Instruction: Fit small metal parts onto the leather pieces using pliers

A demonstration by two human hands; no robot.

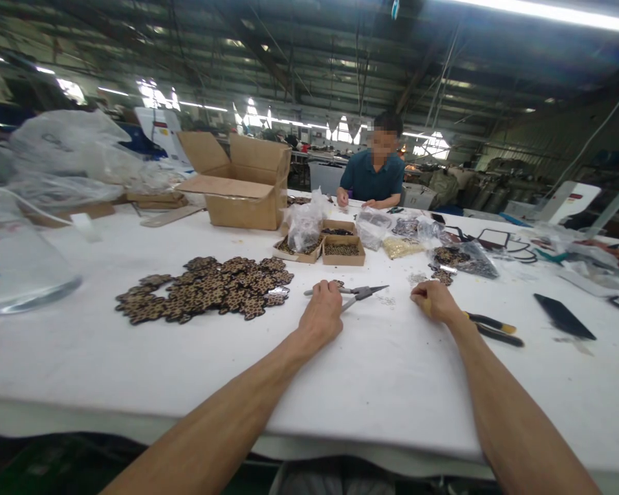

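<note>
My left hand [322, 311] is closed, palm down. The edge of a small leopard-print piece [339, 283] shows at its fingertips. Grey long-nose pliers [362, 293] lie spread at that hand, partly covered by it, tips pointing right. My right hand [435, 301] has its fingertips pinched together low over the table; what they hold is too small to make out. Pliers with black and yellow handles [495, 328] lie by the right wrist, their jaws hidden. Tiny metal rings [388, 301] are scattered between the hands. A heap of leopard-print, bear-shaped pieces [211, 289] spreads to the left.
Small cardboard trays [343, 260] of little parts stand ahead, beside an open carton [245, 206]. Plastic bags [469, 260] and a dark phone-like slab [564, 316] lie right. A clear plastic container [20, 261] is far left. A co-worker [374, 172] sits across the white table [340, 385].
</note>
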